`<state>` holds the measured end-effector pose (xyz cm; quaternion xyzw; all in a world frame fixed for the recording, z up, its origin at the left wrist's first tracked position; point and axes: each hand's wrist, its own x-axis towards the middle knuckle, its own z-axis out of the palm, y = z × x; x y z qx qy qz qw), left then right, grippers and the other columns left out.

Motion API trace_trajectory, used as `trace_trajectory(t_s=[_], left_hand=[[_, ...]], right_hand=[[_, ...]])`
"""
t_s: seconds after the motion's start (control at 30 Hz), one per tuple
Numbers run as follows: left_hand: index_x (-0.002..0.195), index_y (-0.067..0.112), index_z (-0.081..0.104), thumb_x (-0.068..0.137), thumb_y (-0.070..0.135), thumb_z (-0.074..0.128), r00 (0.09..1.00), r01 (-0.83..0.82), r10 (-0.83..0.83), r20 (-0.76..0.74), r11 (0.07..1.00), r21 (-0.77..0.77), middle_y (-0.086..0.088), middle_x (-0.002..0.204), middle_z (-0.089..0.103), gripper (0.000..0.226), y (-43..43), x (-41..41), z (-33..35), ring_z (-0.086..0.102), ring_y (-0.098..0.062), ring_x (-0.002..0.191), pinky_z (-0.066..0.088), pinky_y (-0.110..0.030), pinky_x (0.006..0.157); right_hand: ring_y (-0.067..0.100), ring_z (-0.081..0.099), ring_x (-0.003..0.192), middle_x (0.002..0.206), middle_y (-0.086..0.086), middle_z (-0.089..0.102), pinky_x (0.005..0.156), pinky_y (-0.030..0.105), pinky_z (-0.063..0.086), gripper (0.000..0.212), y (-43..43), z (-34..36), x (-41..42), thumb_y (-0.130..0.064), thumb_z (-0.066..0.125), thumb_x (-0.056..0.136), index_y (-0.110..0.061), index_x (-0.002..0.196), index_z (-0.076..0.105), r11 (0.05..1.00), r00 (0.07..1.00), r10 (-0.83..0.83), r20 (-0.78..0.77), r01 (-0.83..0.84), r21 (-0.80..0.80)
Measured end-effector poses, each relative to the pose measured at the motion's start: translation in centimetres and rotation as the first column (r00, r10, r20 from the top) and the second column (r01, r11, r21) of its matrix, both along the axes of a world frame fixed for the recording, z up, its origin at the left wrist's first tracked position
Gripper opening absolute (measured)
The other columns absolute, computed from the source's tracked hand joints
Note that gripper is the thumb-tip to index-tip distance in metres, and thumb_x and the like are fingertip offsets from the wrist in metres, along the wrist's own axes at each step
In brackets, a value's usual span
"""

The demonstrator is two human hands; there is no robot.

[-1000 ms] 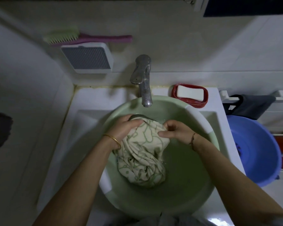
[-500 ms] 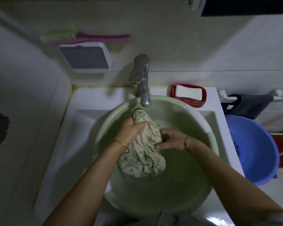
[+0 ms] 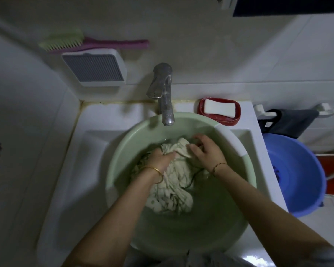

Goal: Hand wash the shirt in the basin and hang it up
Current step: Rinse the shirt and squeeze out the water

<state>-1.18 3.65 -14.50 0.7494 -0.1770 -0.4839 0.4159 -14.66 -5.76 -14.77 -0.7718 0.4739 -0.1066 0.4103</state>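
A cream shirt [image 3: 172, 191] with a green squiggle pattern lies bunched and wet in the pale green basin [image 3: 123, 151], which sits in the white sink. My left hand [image 3: 160, 160] grips the shirt's upper left part, its fingers curled into the cloth. My right hand [image 3: 204, 151] grips a fold at the shirt's top right, close to my left hand. Water fills the basin's bottom around the cloth.
A metal tap [image 3: 163, 95] overhangs the basin's far rim. A red soap dish with a white bar [image 3: 219, 110] sits on the sink's back right corner. A blue basin [image 3: 297, 174] stands to the right, a dark cloth [image 3: 289, 122] on a rail above it. A brush [image 3: 93, 43] rests on the wall ledge.
The shirt, lifted up toward the tap half a second ago, is now pushed down into the water. Both hands moved down and right, pressing it together.
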Motion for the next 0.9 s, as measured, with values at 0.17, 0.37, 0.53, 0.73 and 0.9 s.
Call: trace_trajectory(t_s=[0.17, 0.37, 0.53, 0.73, 0.9], left_hand=[[0.130, 0.001, 0.038, 0.091, 0.031, 0.056, 0.888, 0.039, -0.160, 0.431, 0.960, 0.277, -0.019, 0.130, 0.054, 0.052, -0.5, -1.8, -2.9, 0.052, -0.036, 0.118, 0.042, -0.036, 0.096], [0.121, 0.010, 0.035, 0.095, 0.012, 0.037, 0.685, 0.113, -0.471, 0.556, 0.823, 0.557, -0.017, 0.116, 0.063, 0.026, 1.2, -1.4, -4.6, 0.061, -0.034, 0.106, 0.046, -0.040, 0.088], [0.130, 0.011, 0.027, 0.091, 0.015, 0.047, 0.807, 0.097, -0.342, 0.482, 0.881, 0.463, -0.018, 0.120, 0.060, 0.044, 1.6, -1.4, -4.7, 0.060, -0.035, 0.107, 0.045, -0.038, 0.090], [0.150, 0.033, 0.013, 0.094, 0.031, 0.049, 0.708, 0.308, -0.406, 0.578, 0.914, 0.264, -0.018, 0.139, 0.031, 0.066, 2.6, -2.7, -4.4, 0.050, -0.036, 0.116, 0.042, -0.038, 0.097], [0.114, 0.018, 0.062, 0.097, 0.031, 0.041, 0.977, -0.177, 0.171, 0.124, 0.983, 0.038, -0.011, 0.109, 0.063, 0.030, -0.6, -2.7, -3.6, 0.060, -0.025, 0.095, 0.049, -0.032, 0.084]], right_hand=[[0.032, 0.041, 0.120, 0.134, 0.011, 0.043, 0.096, 0.042, 0.039, 0.042, 2.5, -2.7, 1.2, -0.036, 0.038, 0.097, -0.020, 0.136, 0.037, 0.993, 0.887, -0.020, -0.461, -0.037, -0.115], [0.034, -0.005, 0.145, 0.159, 0.007, -0.005, 0.111, 0.061, 0.008, 0.057, 4.6, -5.9, 1.1, -0.052, 0.015, 0.099, -0.027, 0.150, 0.008, 0.803, 0.609, 0.370, -0.702, -0.589, -0.088], [0.041, 0.006, 0.143, 0.158, 0.016, -0.001, 0.111, 0.061, 0.013, 0.056, 5.7, -6.1, 1.9, -0.039, 0.008, 0.099, -0.019, 0.151, 0.003, 0.842, 0.641, 0.292, -0.710, -0.524, -0.127], [0.035, 0.031, 0.131, 0.147, 0.013, 0.026, 0.102, 0.046, 0.036, 0.057, 4.4, -5.6, 1.4, -0.019, 0.044, 0.095, -0.026, 0.146, 0.020, 0.956, 0.793, 0.098, -0.601, -0.242, -0.164], [0.018, 0.058, 0.083, 0.093, 0.008, 0.067, 0.066, 0.021, 0.042, 0.014, 5.0, -2.4, 3.3, -0.015, 0.053, 0.094, -0.009, 0.094, 0.065, 0.915, 0.963, -0.266, -0.043, 0.266, 0.303]])
